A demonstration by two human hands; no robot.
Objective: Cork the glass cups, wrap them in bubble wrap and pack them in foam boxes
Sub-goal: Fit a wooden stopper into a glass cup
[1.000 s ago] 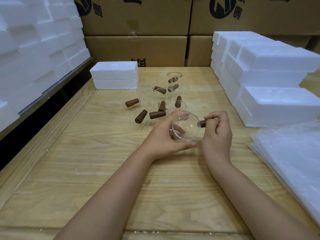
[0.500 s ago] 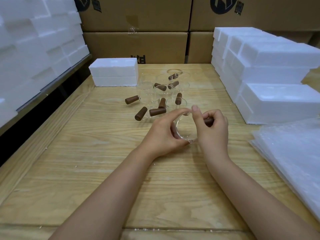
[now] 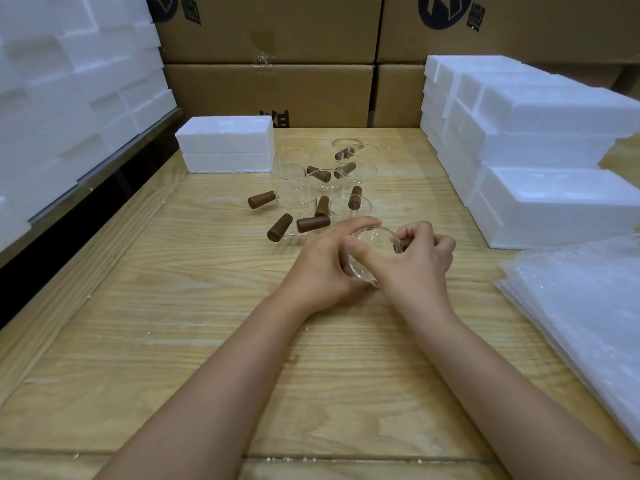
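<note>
The left hand point(image 3: 322, 268) has its grip clamped round a glass cup point(image 3: 379, 239) near the table point(image 3: 173, 341) centre. At the cup's 3 o'clock the right hand point(image 3: 420, 268) pinches a brown cork point(image 3: 403, 244) in its grip.

A clear glass cup point(image 3: 369, 252), tipped sideways, has a brown cork point(image 3: 404, 244) against its right side.

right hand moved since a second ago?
Yes: the right hand shifted left, away from the foam box stack, thumb now over the glass cup.
</note>
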